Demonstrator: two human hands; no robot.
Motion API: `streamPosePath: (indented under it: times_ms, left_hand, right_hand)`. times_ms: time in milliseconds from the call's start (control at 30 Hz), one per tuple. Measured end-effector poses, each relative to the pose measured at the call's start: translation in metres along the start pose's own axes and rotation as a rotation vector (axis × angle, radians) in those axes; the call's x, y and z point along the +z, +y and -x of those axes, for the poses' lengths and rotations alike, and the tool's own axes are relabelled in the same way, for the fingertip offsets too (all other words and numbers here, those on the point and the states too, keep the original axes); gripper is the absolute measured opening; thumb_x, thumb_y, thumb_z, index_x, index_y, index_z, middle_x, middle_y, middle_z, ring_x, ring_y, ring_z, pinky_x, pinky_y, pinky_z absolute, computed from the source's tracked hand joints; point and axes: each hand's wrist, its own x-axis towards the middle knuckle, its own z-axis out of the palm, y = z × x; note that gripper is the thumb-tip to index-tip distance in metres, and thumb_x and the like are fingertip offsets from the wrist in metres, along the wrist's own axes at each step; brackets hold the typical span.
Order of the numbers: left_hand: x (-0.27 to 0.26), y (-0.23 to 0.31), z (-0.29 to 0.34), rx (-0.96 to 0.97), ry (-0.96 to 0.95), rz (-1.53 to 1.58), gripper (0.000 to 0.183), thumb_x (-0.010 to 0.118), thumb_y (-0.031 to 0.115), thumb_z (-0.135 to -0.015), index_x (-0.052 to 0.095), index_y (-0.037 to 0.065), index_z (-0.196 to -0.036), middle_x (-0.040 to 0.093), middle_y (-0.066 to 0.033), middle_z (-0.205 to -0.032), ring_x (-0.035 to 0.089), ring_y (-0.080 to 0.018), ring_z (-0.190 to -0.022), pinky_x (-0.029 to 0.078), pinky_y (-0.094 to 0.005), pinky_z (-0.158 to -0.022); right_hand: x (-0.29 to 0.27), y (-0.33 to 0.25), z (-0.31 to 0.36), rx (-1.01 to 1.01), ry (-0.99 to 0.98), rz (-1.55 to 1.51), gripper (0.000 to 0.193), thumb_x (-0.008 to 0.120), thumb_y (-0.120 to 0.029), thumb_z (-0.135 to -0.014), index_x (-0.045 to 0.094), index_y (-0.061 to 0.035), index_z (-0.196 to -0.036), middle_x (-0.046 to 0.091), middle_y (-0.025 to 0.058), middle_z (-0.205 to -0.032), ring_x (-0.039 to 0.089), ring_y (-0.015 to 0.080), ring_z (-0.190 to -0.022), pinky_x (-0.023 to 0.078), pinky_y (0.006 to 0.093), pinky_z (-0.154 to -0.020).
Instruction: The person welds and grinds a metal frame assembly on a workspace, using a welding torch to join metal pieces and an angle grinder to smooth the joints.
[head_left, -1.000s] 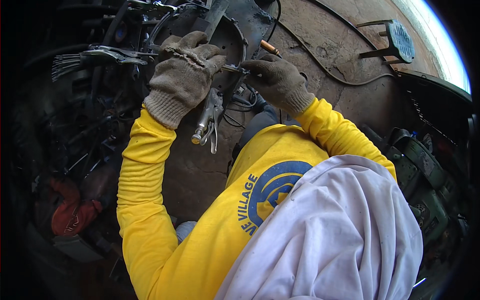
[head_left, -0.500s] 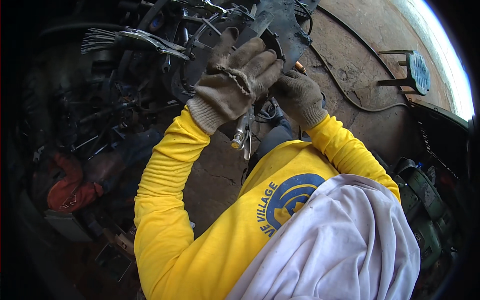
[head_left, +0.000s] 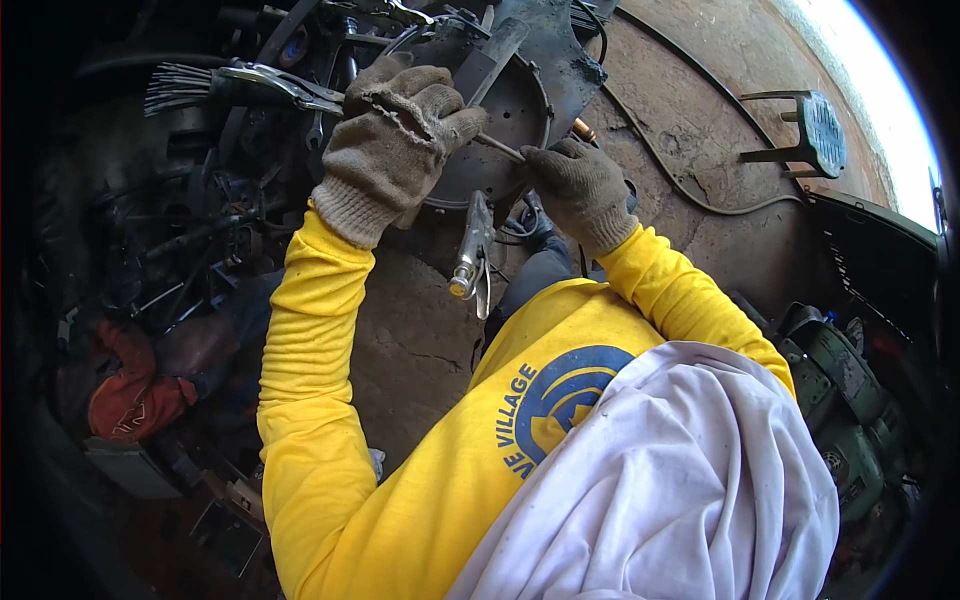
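Left hand shifted away from right hand, right fingers pinching thin rod, left fingers curled, grip hidden, rod slanting down rightward

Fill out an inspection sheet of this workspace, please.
Surface: cracked brown floor.
Work items: thin rod, seen against a round dark plate; locking pliers by the plate's near edge.
Clutter: dark metal parts and a bundle of thin rods, left.
Hands: right hand seems to pinch the rod; left hand has its grip hidden, glove frayed.
Cables: dark cable and brown hose across floor, right.
Surroundings: stool upper right; green machinery lower right.
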Motion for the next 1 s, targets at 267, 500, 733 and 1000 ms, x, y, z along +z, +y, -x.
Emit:
streamPosePath:
  times_ms: [267,500,733,1000]
  left_hand:
    - [-0.002,-0.003,-0.006,0.003,0.018,0.108,0.031,0.079,0.017,-0.077,0.078,0.017,-0.107,0.073,-0.0021,-0.111,0.063,-0.0259,-0.122,0.048,-0.0456,-0.105]
    - [0.003,0.013,-0.002,-0.026,0.172,0.078,0.040,0.078,0.018,-0.080,0.072,0.017,-0.119,0.071,-0.0025,-0.115,0.065,-0.0258,-0.118,0.049,-0.0503,-0.104]
    - [0.029,0.030,0.005,0.015,0.233,0.066,0.031,0.071,0.015,-0.078,0.075,0.016,-0.109,0.073,-0.0017,-0.112,0.068,-0.0232,-0.112,0.051,-0.0495,-0.103]
    - [0.025,0.032,0.003,-0.058,0.245,0.101,0.031,0.070,0.013,-0.077,0.077,0.016,-0.108,0.075,-0.0011,-0.111,0.070,-0.0220,-0.110,0.051,-0.0474,-0.104]
  right_hand:
    - [0.000,0.002,0.000,-0.027,-0.005,0.062,0.025,0.070,-0.019,-0.083,0.077,-0.0167,-0.107,0.069,0.0078,-0.087,0.070,0.0301,-0.082,0.056,0.0427,-0.067]
    - [0.000,0.002,0.000,-0.016,-0.016,0.085,0.025,0.072,-0.020,-0.081,0.076,-0.0173,-0.106,0.069,0.0065,-0.088,0.070,0.0289,-0.081,0.056,0.0420,-0.067]
    - [-0.007,-0.006,-0.003,-0.023,0.023,0.045,0.022,0.072,-0.020,-0.083,0.076,-0.0161,-0.105,0.068,0.0063,-0.086,0.069,0.0283,-0.078,0.055,0.0402,-0.066]
    - [-0.006,-0.006,-0.006,0.000,-0.002,0.038,0.022,0.072,-0.019,-0.084,0.077,-0.0152,-0.105,0.068,0.0071,-0.084,0.069,0.0297,-0.077,0.055,0.0408,-0.066]
